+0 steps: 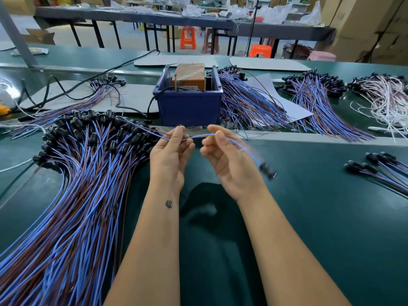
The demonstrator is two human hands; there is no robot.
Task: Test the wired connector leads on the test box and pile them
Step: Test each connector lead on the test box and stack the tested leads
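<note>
Two bare hands work just above the green desk (309, 228), and both pinch a single blue-and-brown lead (199, 136) stretched between them. The left hand (171, 155) holds the wire between thumb and fingertips with the other fingers loosely curled; the right hand (225, 157) grips it the same way, and the lead's black connector (267, 171) hangs blurred below and right of that hand, clear of the desk. The wire's far end runs left toward the large pile of leads (77, 173) fanned beside the left forearm, and whether it is free of that heap cannot be told. If it is snagged, pulling could drag neighbours along or tangle them.

A small pile of leads (379, 171) lies well apart at the right edge, probably the tested ones; dropping an unchecked lead there would mix the lots. Beyond the hands stands the blue bin (189, 107) with the orange test box (189, 77) inside it. A swinging connector may miss its contacts, and a light pinch could let the thin wire slip. Further bundles of leads (247, 102) lie right of the bin.
</note>
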